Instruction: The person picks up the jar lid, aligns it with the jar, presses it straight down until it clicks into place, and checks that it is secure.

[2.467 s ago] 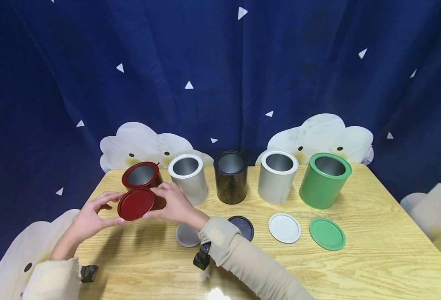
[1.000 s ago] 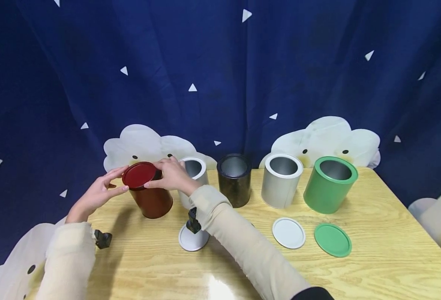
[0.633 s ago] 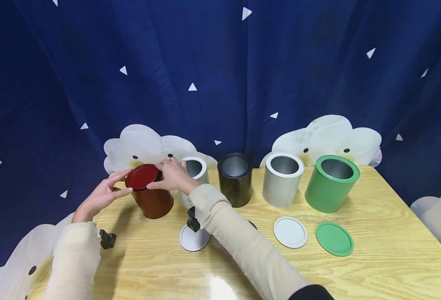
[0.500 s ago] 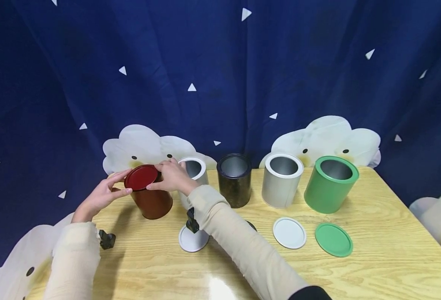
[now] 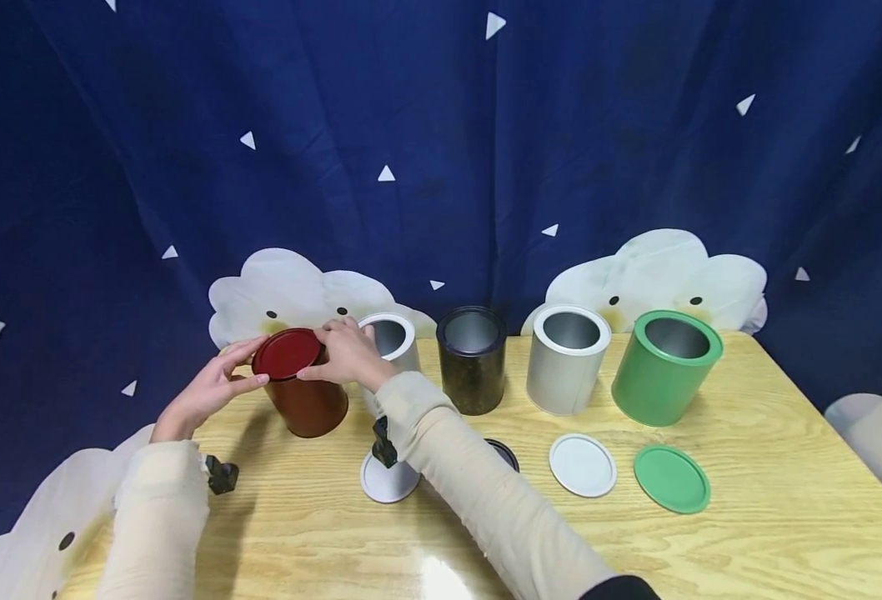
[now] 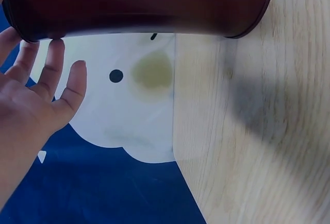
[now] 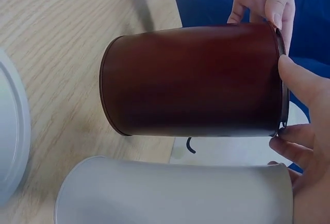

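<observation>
While both hands seat the red lid [image 5: 287, 352] on the red tin [image 5: 304, 406], table's far left: left hand [image 5: 212, 385] and right hand [image 5: 346, 353] pinch the lid's rim; press evenly all round, keeping it level, tin steady

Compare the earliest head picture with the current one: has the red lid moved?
Yes. The red lid has gone up and back, from in front of the red can onto its top, level with the neighbouring white-rimmed can.
</observation>
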`<action>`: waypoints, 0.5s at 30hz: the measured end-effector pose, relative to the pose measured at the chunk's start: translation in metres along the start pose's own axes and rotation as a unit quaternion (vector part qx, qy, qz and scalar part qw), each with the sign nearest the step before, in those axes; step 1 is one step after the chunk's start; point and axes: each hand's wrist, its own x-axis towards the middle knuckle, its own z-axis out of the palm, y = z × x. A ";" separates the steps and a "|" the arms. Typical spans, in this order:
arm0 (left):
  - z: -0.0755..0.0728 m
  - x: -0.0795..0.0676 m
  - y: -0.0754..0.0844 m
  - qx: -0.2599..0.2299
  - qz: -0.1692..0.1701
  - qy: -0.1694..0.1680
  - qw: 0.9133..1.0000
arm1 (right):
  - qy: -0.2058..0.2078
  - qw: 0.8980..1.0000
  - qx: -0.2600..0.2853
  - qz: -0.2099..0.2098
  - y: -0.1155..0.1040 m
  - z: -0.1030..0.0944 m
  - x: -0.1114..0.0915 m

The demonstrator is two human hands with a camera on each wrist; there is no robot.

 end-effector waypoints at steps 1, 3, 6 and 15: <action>0.000 0.000 -0.001 -0.004 0.000 0.000 1.000 | -0.003 1.000 0.000 0.001 0.000 0.000 0.000; 0.001 -0.001 -0.002 -0.011 -0.004 0.001 1.000 | -0.009 1.000 -0.003 0.004 0.000 0.001 -0.001; 0.000 -0.001 -0.001 -0.017 -0.010 -0.001 1.000 | -0.018 1.000 -0.008 0.006 -0.001 0.001 -0.001; -0.001 0.005 0.001 -0.006 -0.017 0.013 1.000 | -0.027 0.999 -0.025 0.009 0.000 -0.001 0.002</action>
